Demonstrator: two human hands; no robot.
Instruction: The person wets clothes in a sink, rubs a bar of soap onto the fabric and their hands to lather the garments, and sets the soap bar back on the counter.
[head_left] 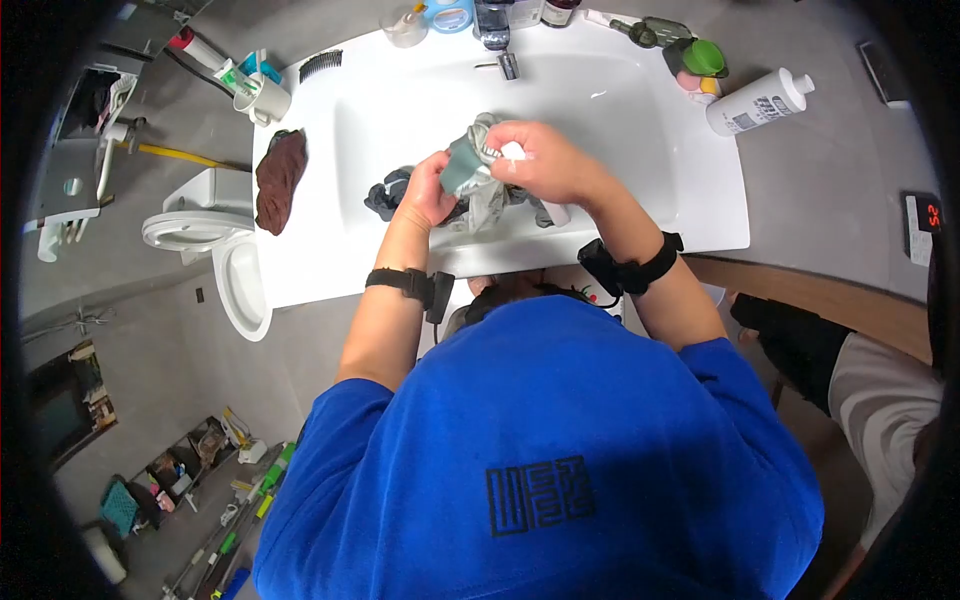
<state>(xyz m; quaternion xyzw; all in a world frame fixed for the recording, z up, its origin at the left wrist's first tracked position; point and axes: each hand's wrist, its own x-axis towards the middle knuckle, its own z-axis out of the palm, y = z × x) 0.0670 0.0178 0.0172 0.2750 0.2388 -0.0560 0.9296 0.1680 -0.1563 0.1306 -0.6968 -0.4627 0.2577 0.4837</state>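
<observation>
While a blue shirt (540, 440) fills the near view, 1 other person (885, 400) is partly visible at right. Black straps on both forearms, 1 each. Left hand (430, 190) has gray-green cloth (463, 166) pinched, narrow grip. Right hand (545, 160) closed on small white item (512, 151), can't tell what. Gray-green cloth held over near side of white sink (715, 225), dark cloth (384, 197) beside it. Farther: brown cloth (281, 180) on left rim, white bottle (755, 104) at right, faucet (508, 67) at back.
</observation>
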